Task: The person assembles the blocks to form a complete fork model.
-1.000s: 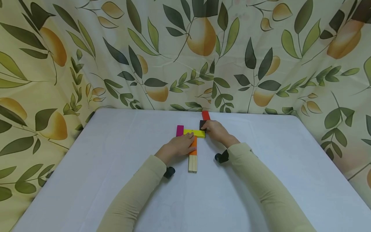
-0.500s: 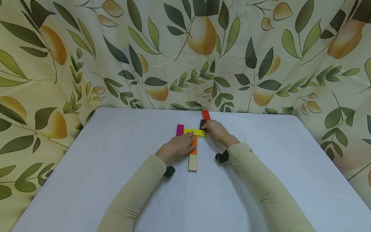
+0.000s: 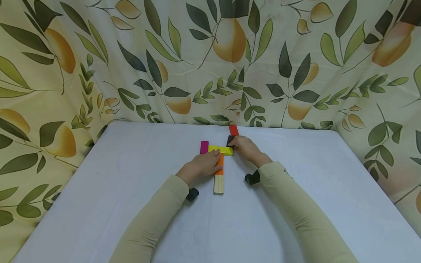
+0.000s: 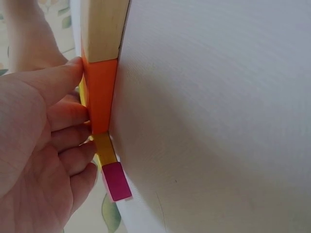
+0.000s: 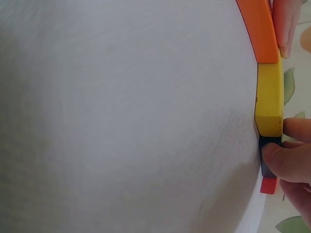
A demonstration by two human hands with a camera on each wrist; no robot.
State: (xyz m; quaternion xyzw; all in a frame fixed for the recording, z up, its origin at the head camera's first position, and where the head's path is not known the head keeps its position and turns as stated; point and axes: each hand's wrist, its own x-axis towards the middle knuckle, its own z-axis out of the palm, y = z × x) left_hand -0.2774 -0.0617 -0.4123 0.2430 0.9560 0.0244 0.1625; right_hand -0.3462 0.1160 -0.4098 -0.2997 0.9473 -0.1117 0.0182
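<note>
Several coloured wooden blocks lie end to end or side by side on the white table. My left hand (image 3: pixel 203 164) rests with extended fingers on the orange block (image 4: pixel 101 97) and the yellow block (image 3: pixel 227 151). A plain wood block (image 3: pixel 218 185) adjoins the near end of the orange one. The magenta block (image 3: pixel 204 147) stands at the yellow block's left end. At its right end, my right hand (image 3: pixel 247 149) pinches the black block (image 3: pixel 230 139), with the thumb on its near side in the right wrist view. Beyond the black block lies a red block (image 3: pixel 234 130).
The white-covered table (image 3: pixel 131 153) reaches to a curtain (image 3: pixel 204 73) printed with leaves and fruit. The red block lies close to the table's far edge. A small black wrist device (image 3: pixel 192 195) sits under the left wrist, another black device (image 3: pixel 252 178) under the right.
</note>
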